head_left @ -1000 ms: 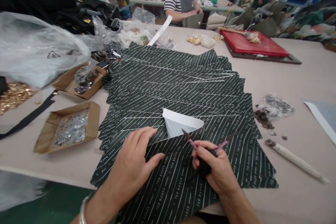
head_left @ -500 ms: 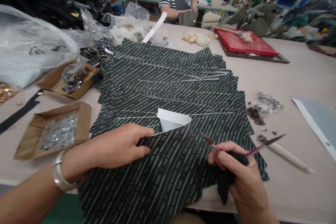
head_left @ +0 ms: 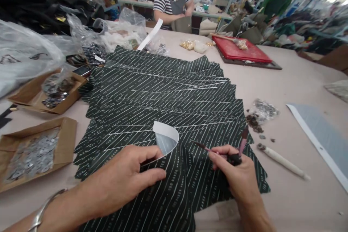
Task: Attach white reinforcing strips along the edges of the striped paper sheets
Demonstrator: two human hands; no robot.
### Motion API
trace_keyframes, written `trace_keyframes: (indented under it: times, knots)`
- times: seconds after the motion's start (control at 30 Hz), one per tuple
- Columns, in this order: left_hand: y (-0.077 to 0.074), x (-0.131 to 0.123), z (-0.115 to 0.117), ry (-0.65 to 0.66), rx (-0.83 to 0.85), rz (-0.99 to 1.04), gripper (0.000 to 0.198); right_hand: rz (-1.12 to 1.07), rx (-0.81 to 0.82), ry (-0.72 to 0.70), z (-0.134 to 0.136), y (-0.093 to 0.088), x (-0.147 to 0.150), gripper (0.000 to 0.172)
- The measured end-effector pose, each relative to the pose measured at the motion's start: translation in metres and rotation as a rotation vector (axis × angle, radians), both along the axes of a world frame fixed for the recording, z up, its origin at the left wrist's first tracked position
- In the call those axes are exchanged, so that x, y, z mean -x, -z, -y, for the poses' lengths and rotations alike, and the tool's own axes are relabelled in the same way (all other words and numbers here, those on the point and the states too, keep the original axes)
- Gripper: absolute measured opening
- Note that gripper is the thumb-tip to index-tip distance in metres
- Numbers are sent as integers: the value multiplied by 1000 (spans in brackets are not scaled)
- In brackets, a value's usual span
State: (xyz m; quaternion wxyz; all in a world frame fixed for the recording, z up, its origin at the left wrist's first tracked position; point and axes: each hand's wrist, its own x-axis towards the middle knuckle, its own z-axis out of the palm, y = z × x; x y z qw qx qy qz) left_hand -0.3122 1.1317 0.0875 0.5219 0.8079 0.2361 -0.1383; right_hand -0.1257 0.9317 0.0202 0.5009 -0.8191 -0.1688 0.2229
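My left hand (head_left: 133, 174) pinches the edge of a dark green fabric piece (head_left: 160, 195) with white stripes and lettering. One corner of this piece curls up, showing its pale grey underside with a white border (head_left: 166, 137). Close by on the right, my right hand (head_left: 236, 170) is closed around a slim pointed tool (head_left: 208, 148) with dark tips and pinkish parts. One tip points left toward the fabric, another upward. Something black is bunched in that palm; the tool's exact kind is unclear. Beneath both hands, more striped pieces (head_left: 168, 98) lie overlapping in a fanned stack.
Cardboard trays with metal parts (head_left: 62, 145) stand at left, beside plastic bags (head_left: 24, 58). On the right lie a white stick-like tool (head_left: 284, 161), small dark bits (head_left: 254, 123) and a grey sheet (head_left: 320, 134). A red board (head_left: 241, 49) and a co-worker (head_left: 174, 3) are farther back.
The view has shifted and turned a little to the right. My left hand still grips the fabric edge, whose curled corner stands more open. The tool's rear tip has swung from rightward to upward.
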Motion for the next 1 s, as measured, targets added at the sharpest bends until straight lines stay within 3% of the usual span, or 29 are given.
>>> trace_keyframes:
  times: [0.13, 0.23, 0.3, 0.53, 0.63, 0.73, 0.87, 1.0]
  knots:
    - [7, 13, -20, 10, -145, -21, 24, 224, 108, -24, 1, -7, -4, 25]
    - [14, 31, -41, -73, -403, -94, 40, 400, 166, -137, -2, -10, -3, 20]
    - [17, 42, -50, -116, -474, -122, 44, 492, 207, -226, -5, -12, -3, 18]
    - [20, 51, -63, -124, -563, -38, 25, 634, 339, -396, -20, -24, -6, 14]
    - [18, 46, -61, -162, -492, -11, 21, 554, 325, -426, -28, -24, -9, 20]
    - [15, 43, -60, -164, -320, 6, 19, 440, 257, -444, -31, -15, -11, 26]
    - [8, 44, -57, -146, 75, -12, 18, 315, 172, -436, -26, 1, -16, 31]
    - [2, 44, -51, -242, 391, -33, 21, 181, 133, -274, -22, 6, -20, 32]
